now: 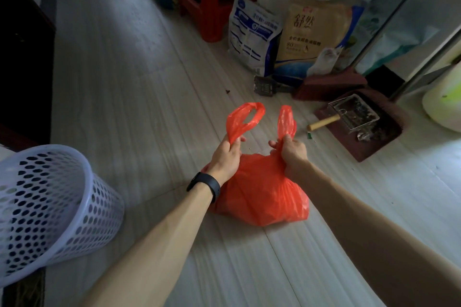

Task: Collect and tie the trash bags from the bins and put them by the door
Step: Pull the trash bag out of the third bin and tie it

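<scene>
The red trash bag (259, 192) sits on the floor (139, 97); the left hand (225, 157) pinches one handle; the right hand (293, 151) grips the other; a white bin (50, 204) lies close by.

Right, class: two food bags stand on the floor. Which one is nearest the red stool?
The white and blue bag, left of the pair, right beside the red stool. The tan bag stands farther right, on its other side.

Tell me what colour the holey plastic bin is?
The perforated round plastic bin is pale lilac-white; the head view shows it.
</scene>
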`<state>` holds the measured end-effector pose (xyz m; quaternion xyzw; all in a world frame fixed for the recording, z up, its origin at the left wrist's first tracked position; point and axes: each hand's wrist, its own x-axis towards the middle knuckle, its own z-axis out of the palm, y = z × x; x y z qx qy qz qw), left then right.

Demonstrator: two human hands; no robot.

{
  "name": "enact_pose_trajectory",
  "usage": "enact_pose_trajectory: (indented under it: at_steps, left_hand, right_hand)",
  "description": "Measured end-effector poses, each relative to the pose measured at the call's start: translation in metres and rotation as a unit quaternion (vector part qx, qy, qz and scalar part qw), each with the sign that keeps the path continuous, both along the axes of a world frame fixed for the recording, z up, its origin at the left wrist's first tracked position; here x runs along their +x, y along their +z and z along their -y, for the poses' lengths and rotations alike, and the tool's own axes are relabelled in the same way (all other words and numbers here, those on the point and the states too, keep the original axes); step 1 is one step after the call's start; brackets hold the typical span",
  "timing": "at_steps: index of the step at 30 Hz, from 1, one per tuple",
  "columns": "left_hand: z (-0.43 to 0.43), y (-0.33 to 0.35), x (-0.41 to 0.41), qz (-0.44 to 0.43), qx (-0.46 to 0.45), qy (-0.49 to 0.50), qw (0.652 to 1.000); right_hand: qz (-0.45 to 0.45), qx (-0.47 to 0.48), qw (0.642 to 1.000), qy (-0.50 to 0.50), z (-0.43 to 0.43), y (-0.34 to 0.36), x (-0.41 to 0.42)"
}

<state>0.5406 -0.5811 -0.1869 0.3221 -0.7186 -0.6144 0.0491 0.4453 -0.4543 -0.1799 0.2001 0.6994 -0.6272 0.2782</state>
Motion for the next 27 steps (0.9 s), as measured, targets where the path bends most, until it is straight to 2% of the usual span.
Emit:
enact_pose_trajectory:
  at_steps: [6,9,14,18,21,24,27]
  left_hand:
    - [-0.013,0.014,0.003,0.025,-0.155,-0.101,0.982]
    - [-0.013,0.016,0.003,0.042,-0.262,-0.166,0.950]
    - [-0.014,0.016,0.003,-0.010,-0.284,-0.143,0.948]
    - [-0.012,0.012,0.004,0.000,-0.346,-0.158,0.925]
    - [-0.008,0.010,0.006,0.035,-0.396,-0.199,0.896]
    - [-0.006,0.010,0.008,0.072,-0.447,-0.233,0.861]
    - [-0.008,0.014,0.007,0.127,-0.545,-0.273,0.783]
  right_hand:
    - [0.010,0.092,0.983,0.160,-0.004,0.003,0.007]
    - [0.017,0.060,0.986,0.154,0.000,0.007,0.007]
    - [0.047,0.049,0.990,0.126,-0.006,0.001,0.005]
    - [0.032,0.013,0.984,0.174,-0.010,0.006,0.007]
    - [0.047,-0.048,0.987,0.149,-0.008,0.011,0.005]
    - [0.096,-0.156,0.975,0.125,-0.010,0.013,0.001]
    - [0.098,-0.182,0.948,0.240,-0.013,0.022,0.002]
